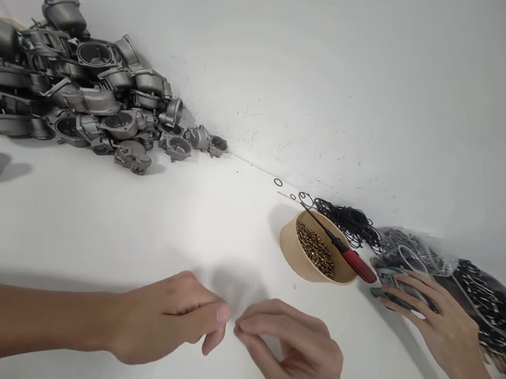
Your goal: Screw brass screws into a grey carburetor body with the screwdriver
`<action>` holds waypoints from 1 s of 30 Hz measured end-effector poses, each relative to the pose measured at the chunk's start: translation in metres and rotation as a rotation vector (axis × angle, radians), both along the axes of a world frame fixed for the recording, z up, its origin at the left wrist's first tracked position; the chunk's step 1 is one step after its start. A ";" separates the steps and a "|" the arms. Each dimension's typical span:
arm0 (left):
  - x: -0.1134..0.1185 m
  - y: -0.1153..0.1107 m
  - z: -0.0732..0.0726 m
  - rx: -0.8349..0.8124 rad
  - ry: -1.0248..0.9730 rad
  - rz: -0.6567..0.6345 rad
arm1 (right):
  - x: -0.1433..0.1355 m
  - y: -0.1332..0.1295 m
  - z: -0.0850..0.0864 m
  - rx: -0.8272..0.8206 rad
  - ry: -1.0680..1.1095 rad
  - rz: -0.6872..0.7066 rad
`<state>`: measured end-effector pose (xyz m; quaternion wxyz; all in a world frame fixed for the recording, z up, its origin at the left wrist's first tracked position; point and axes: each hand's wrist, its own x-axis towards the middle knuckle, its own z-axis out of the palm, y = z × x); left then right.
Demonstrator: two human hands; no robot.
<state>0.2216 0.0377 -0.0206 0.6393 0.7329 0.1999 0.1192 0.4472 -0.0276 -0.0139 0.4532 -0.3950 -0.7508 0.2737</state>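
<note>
Left hand [177, 323]: curled nearly closed, thumb against fingers. Right hand [295, 358]: thumb and fingertips pinched together, a gap showing behind them. Couldn't tell if either had a tiny part. Tips faced each other, near but apart, over the white table [159, 220].

Nearest thing: round tan paper bowl [294, 252] of small brass-coloured screws [315, 248], at 1 o'clock from the hands. Red-and-black screwdriver [351, 257] lay across it. Tangled thin black rubber rings [347, 221] sat just beyond.

Heap of grey metal castings [100, 102] was at 11 o'clock. Between 2 and 3 o'clock, a co-worker's hand [445, 326] was on grey metal parts [389, 277].
</note>
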 end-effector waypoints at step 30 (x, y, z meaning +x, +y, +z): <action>0.000 -0.023 -0.030 1.188 -0.056 -0.128 | -0.022 -0.014 0.006 0.016 -0.127 0.155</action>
